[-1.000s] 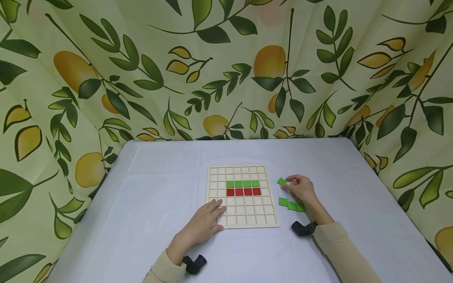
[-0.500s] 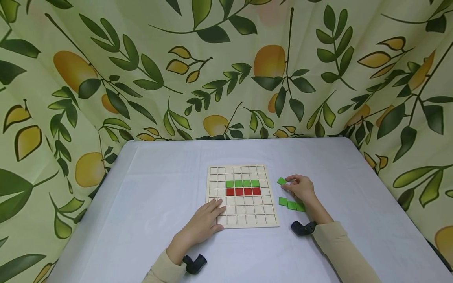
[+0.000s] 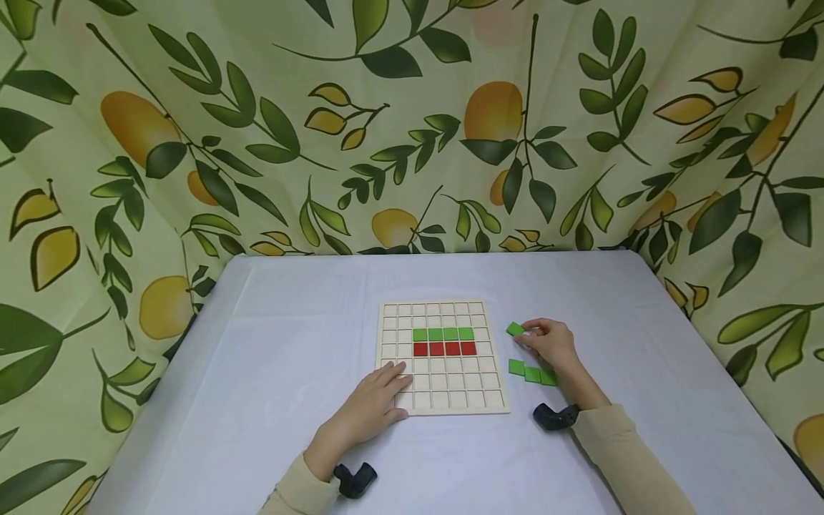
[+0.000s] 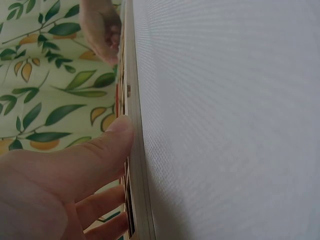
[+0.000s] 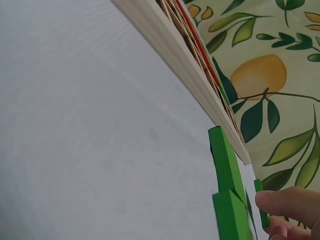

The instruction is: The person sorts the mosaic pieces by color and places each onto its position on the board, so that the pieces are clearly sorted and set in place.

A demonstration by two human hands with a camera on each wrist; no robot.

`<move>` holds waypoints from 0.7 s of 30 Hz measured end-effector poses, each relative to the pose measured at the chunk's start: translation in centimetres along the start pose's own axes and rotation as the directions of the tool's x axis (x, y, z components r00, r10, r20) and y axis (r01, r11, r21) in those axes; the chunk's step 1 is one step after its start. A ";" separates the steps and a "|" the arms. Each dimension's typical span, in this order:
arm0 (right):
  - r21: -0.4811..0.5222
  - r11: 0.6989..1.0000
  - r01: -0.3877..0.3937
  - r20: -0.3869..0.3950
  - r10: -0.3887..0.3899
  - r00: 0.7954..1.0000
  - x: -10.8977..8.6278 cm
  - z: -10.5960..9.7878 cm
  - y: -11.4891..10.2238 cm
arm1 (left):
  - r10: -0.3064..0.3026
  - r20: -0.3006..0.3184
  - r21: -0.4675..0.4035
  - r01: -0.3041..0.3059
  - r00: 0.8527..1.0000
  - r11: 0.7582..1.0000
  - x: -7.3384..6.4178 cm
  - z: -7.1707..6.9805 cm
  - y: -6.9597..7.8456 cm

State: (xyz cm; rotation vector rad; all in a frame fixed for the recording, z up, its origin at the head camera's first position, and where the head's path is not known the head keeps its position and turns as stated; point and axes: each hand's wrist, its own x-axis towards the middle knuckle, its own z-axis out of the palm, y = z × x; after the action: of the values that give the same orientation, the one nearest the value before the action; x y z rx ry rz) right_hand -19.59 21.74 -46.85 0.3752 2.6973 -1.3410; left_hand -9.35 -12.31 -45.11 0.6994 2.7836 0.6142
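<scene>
A pale wooden grid board lies on the table, with a row of green square tiles above a row of red square tiles in its cells. My left hand rests on the board's near left corner, fingers spread over the cells; in the left wrist view its thumb touches the board's edge. Right of the board, my right hand pinches a green tile between thumb and fingers. Just nearer to me, several loose green tiles lie in a staggered row, partly hidden by that hand.
A white cloth covers the table. Behind it hangs a curtain with a leaf and fruit print. Black devices are worn at both wrists, close above the cloth.
The head view has shifted very slightly. Both hands, the board and the tiles otherwise stay as they were.
</scene>
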 end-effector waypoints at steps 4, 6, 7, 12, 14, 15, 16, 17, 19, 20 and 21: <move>0.010 1.000 0.014 0.004 -0.014 1.000 0.1 0.0 0.3 | 0.002 -0.003 0.005 -0.002 1.000 1.000 0.0 0.0 0.0; 0.010 1.000 0.024 0.009 -0.025 1.000 0.0 0.0 0.4 | 0.005 -0.005 0.007 -0.005 1.000 1.000 0.0 -0.1 0.1; 0.011 1.000 0.028 0.011 -0.028 1.000 0.0 0.0 0.4 | 0.006 -0.006 0.007 -0.006 1.000 1.000 0.0 -0.1 0.1; 0.018 0.999 0.047 0.032 -0.048 0.998 -0.1 0.0 0.3 | 0.010 -0.010 0.006 -0.009 1.000 1.000 -0.1 -0.2 0.1; 0.017 0.998 0.057 0.043 -0.058 0.997 -0.3 -0.1 0.2 | 0.008 -0.010 0.003 -0.008 1.000 1.000 -0.1 -0.2 0.1; 0.014 0.998 0.063 0.048 -0.063 0.997 -0.4 -0.1 0.1 | 0.007 -0.009 0.002 -0.007 1.000 1.000 -0.1 -0.2 0.2; 0.011 0.997 0.071 0.052 -0.071 0.996 -0.5 -0.1 0.1 | 0.006 -0.008 0.000 -0.006 1.000 1.000 -0.1 -0.2 0.2; 0.010 0.997 0.078 0.056 -0.079 0.995 -0.6 -0.1 0.0 | 0.005 -0.007 -0.001 -0.005 1.000 1.000 -0.1 -0.2 0.2; 0.006 0.996 0.091 0.058 -0.092 0.994 -0.8 -0.1 0.0 | 0.003 -0.005 -0.002 -0.003 1.000 1.000 -0.1 -0.1 0.2; 0.005 0.995 0.096 0.057 -0.096 0.994 -0.9 0.0 -0.1 | 0.002 -0.005 0.000 -0.002 1.000 1.000 0.0 -0.1 0.1; 0.006 0.995 0.099 0.055 -0.099 0.994 -0.9 0.0 -0.1 | 0.002 -0.005 -0.001 -0.002 1.000 1.000 -0.1 -0.1 0.1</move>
State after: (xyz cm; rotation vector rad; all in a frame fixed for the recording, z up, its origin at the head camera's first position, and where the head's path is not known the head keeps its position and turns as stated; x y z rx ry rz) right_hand -18.72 21.51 -46.56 0.2035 2.7010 -1.3589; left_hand -9.27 -12.26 -44.97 0.7018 2.7873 0.6178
